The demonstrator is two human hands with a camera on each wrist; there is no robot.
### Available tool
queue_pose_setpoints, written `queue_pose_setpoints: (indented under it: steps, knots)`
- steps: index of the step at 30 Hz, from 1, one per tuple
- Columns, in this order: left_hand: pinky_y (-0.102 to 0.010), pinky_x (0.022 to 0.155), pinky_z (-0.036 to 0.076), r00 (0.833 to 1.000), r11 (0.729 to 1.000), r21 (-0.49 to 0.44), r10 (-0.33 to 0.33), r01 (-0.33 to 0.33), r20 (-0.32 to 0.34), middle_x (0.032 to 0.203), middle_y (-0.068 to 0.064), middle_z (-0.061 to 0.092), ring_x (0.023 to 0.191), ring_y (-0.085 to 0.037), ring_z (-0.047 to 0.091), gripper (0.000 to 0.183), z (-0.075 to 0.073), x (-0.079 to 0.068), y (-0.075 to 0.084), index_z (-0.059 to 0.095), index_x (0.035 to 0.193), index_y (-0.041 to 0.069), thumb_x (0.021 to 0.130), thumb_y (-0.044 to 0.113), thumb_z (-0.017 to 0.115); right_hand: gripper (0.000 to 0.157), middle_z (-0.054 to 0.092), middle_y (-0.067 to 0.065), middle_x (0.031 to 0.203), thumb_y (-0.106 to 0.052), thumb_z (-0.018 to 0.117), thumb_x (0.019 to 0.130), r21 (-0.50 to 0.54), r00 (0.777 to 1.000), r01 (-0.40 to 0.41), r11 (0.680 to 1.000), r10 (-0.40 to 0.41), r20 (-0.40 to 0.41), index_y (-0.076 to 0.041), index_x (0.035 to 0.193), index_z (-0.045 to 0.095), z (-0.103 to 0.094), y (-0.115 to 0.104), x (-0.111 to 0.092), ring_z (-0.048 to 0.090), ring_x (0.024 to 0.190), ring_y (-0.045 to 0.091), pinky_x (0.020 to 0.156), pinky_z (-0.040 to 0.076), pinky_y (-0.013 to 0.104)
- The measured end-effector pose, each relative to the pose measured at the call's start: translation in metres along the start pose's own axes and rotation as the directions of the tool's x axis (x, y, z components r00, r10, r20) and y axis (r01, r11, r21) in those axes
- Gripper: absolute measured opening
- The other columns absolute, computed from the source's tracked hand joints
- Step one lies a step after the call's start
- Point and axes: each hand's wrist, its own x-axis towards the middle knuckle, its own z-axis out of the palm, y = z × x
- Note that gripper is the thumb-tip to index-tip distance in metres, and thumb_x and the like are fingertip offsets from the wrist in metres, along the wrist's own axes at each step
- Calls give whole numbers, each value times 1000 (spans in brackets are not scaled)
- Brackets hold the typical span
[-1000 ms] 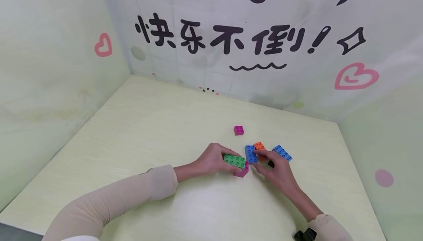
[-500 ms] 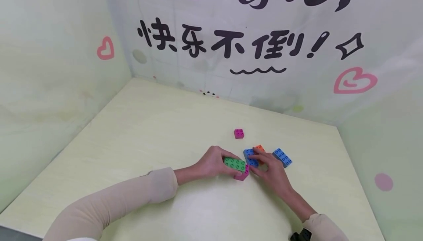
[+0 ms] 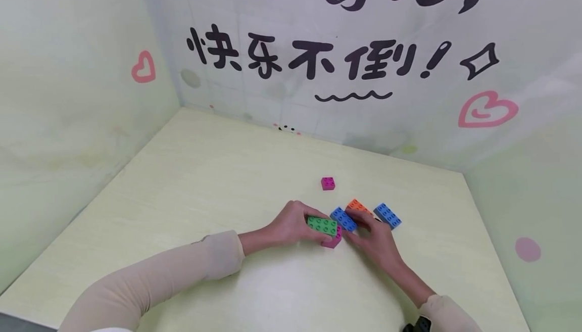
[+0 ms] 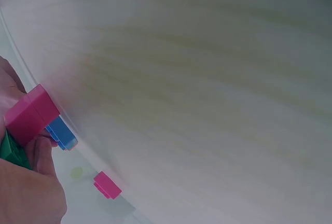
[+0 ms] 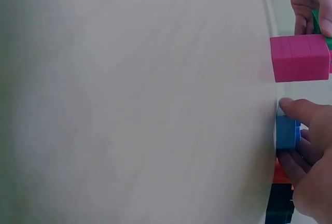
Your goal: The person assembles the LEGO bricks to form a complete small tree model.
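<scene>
My left hand [image 3: 291,225] grips a green brick [image 3: 322,225] that sits on a pink stack [image 3: 334,239]. In the right wrist view the pink stack [image 5: 300,58] looks several bricks tall, its lower end close to the table. Just right of it, my right hand [image 3: 376,234] pinches a blue brick [image 3: 343,219] between thumb and fingers. That blue brick [image 5: 286,132] lies low at the tabletop. Behind the right fingers is an orange brick [image 3: 359,206], partly covered, with a dark brick [image 5: 280,203] beside it in the right wrist view.
Another blue brick [image 3: 388,216] lies right of the orange one. A small pink brick [image 3: 328,183] stands farther back on the pale table [image 3: 218,170]. Printed cloth walls [image 3: 273,84] enclose the table at the back and both sides.
The blue brick at my right hand has turned to a slant and shifted slightly left, towards the pink stack. More of the orange brick shows. My left hand stays put with the green brick.
</scene>
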Motion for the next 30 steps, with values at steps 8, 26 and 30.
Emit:
queue_pose_setpoints:
  steps: [8, 26, 30]
  knots:
    - [-25, 66, 53, 1000, 1000, -24, -15, 15, 14, 88, 16, 72, 77, -7, 64, 39, 3, 0, -1, 80, 100, 22, 66, 37, 92, 47, 63, -2, 125, -19, 80, 84, 108, 993, -116, 987, 115, 12, -19, 128, 64, -7, 1, -4, 60, 112, 19, 91, 51, 29]
    - [-27, 65, 53, 999, 999, -33, -31, 32, 28, 87, 17, 71, 78, -9, 64, 36, -1, -1, 1, 79, 100, 25, 68, 35, 91, 45, 60, 15, 130, -3, 73, 88, 628, 975, -207, 750, 104, 198, 0, 130, 59, -38, -7, -10, 65, 108, 24, 86, 53, 34]
    - [-27, 66, 53, 999, 999, -31, -35, 37, 35, 88, 16, 71, 79, -10, 63, 36, -1, -1, 1, 79, 101, 24, 69, 34, 90, 46, 59, 17, 131, 0, 73, 87, 650, 968, -206, 731, 55, 244, 3, 130, 58, -38, -8, -11, 61, 115, 28, 87, 52, 37]
